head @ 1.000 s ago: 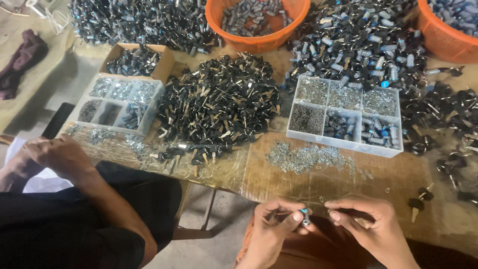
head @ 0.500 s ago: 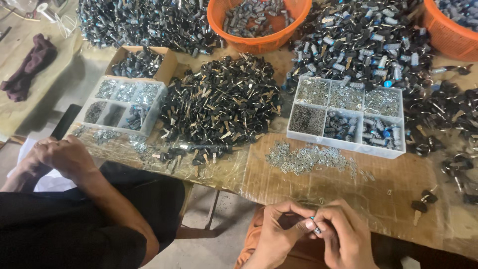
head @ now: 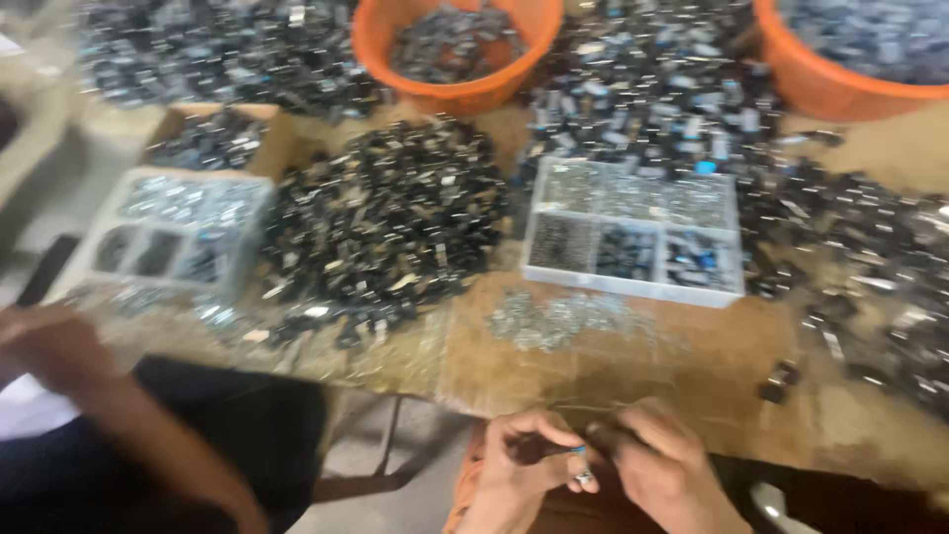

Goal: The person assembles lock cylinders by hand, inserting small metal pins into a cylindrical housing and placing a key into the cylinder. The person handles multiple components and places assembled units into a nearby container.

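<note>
Now both hands meet near table edge point(head: 692, 396). Left hand point(head: 524, 465) pinches small dark part point(head: 578, 465), fingers shut on it. Right hand point(head: 662, 470) touches same part from right, fingers curled; grip too blurry to tell. Part sits between hands; long way unclear. White tray point(head: 633, 287) far behind.

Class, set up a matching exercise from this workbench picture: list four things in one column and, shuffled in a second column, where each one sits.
Things:
1. orange basin
2. white compartment tray
3. cardboard box
4. small part

Places:
A. on the table left of the big dark heap
B. pinched between the left hand and right hand, below the table edge
C. top middle, at the far side of the table
D. right of the big dark heap, just behind the scattered shiny bits

Pairs: 1-C, 2-D, 3-A, 4-B
</note>
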